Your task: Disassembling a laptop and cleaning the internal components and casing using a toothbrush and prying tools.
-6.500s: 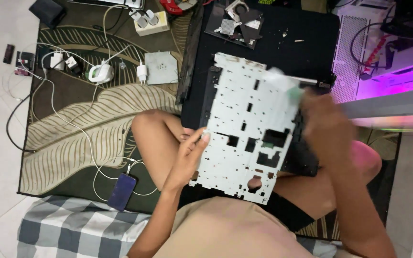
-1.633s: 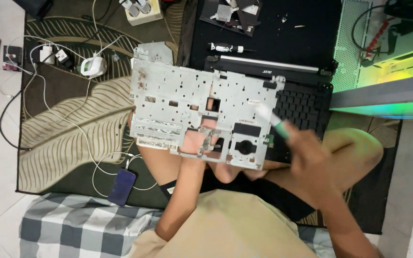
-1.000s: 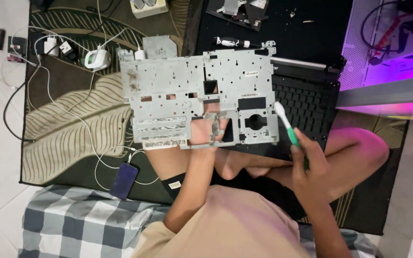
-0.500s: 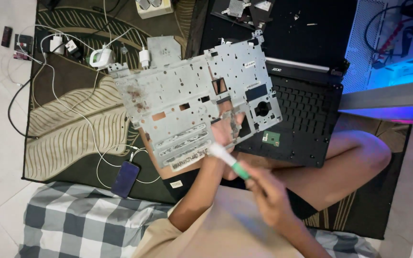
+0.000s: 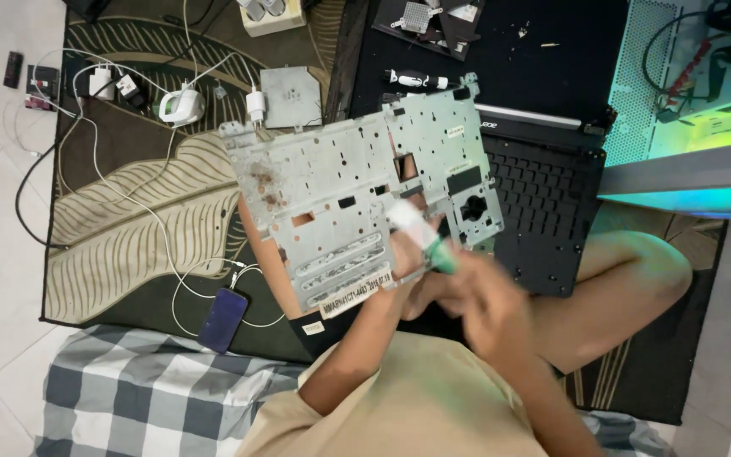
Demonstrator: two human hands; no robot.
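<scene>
Right hand (image 5: pixel 488 309), motion-blurred, closed around a white-and-green brush (image 5: pixel 423 237), its head resting on the metal keyboard plate (image 5: pixel 357 190). Left hand (image 5: pixel 412 275) grips the plate's lower edge from beneath, fingers mostly hidden. Plate held tilted above the lap, rust-coloured stains near its left end. Black laptop base (image 5: pixel 543 203) lies just behind it on a dark mat (image 5: pixel 568 59). To the left, leaf-patterned rug (image 5: pixel 120 245) with white chargers and cables (image 5: pixel 181 106), a dark phone (image 5: pixel 222 319) at its lower edge. Checked cloth (image 5: pixel 154 398) below.
</scene>
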